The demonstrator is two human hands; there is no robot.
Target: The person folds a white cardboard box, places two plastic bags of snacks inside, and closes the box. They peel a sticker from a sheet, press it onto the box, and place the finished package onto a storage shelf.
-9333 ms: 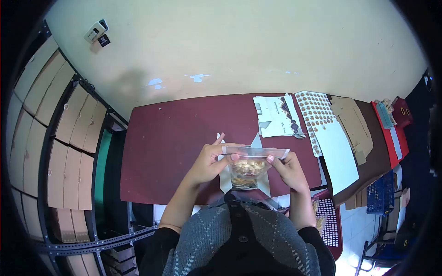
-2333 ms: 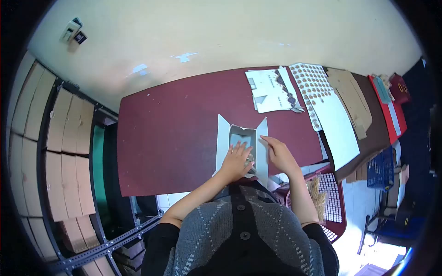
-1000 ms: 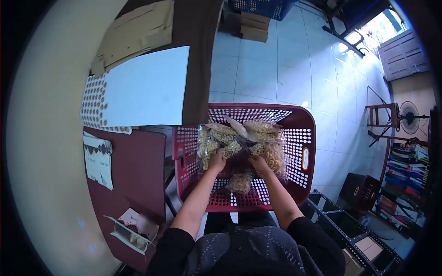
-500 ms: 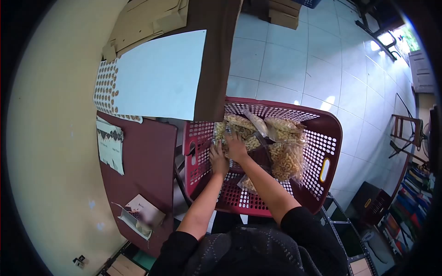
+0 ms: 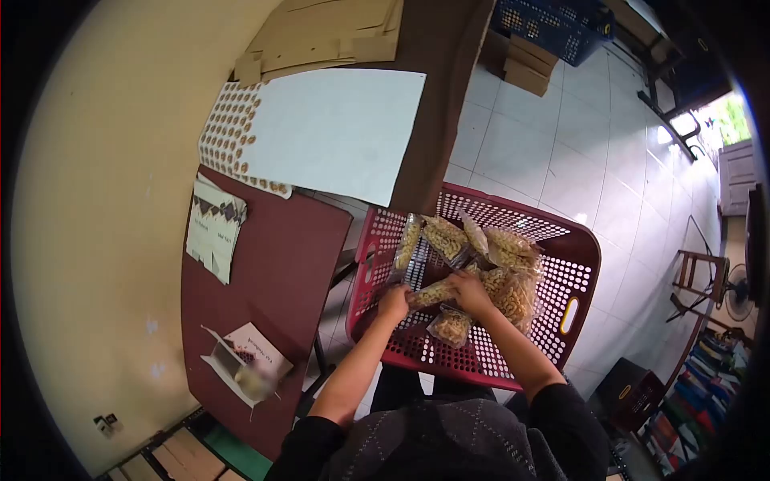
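Observation:
Inside a red perforated plastic basket [image 5: 573, 345], my left hand [image 5: 394, 305] and my right hand [image 5: 470, 293] grip opposite ends of a clear bag of pale snacks [image 5: 431, 295]. The fingers of both hands are closed on its plastic. Another snack bag [image 5: 407, 242] lies along the basket's left wall, beyond my left hand. Two more, a bulging bag [image 5: 445, 236] and a narrow bag [image 5: 474, 233], rest at the far side. Several bags of curly snacks [image 5: 515, 297] are heaped to the right of my right hand. Nearer me sits a small bag [image 5: 451, 327].
On the left is a dark red table [image 5: 277, 248] with an open box [image 5: 249, 365] and printed card [image 5: 215, 227]. Beyond it, a white sheet [image 5: 337, 128] bears rows of small brown pieces. Cardboard [image 5: 329, 36] and a blue crate [image 5: 553, 28] are farther back.
My hands have moved toward me and apart, and now hold one snack bag between them. The far-left bags lie separated along the basket wall. The camera view has shifted.

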